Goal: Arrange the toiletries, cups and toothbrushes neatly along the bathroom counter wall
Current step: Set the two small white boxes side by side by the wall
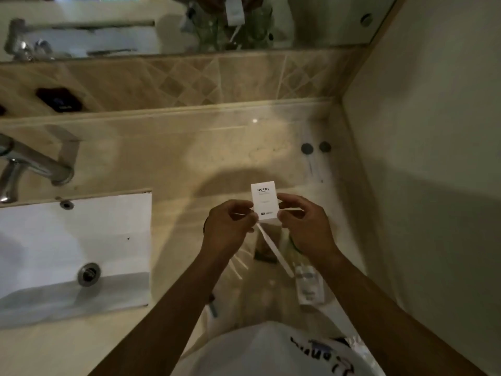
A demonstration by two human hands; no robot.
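Observation:
Both hands hold a small white box [264,200] printed "HOTEL" upright above the beige counter [168,153]. My left hand [230,226] pinches its left edge, and my right hand [303,226] pinches its right edge. A thin white toothbrush [276,253] slants down and to the right from under the box; which hand holds it is unclear. A clear cup [267,248] stands below my hands, partly hidden. A small toiletry bottle [306,283] lies on the counter near my right forearm.
A white sink [54,240] with a drain lies at the left under a chrome faucet [32,164]. A tiled backsplash [189,80] and a mirror [162,23] run along the back. The side wall [423,131] closes the right. Two dark round caps [314,147] sit near the corner.

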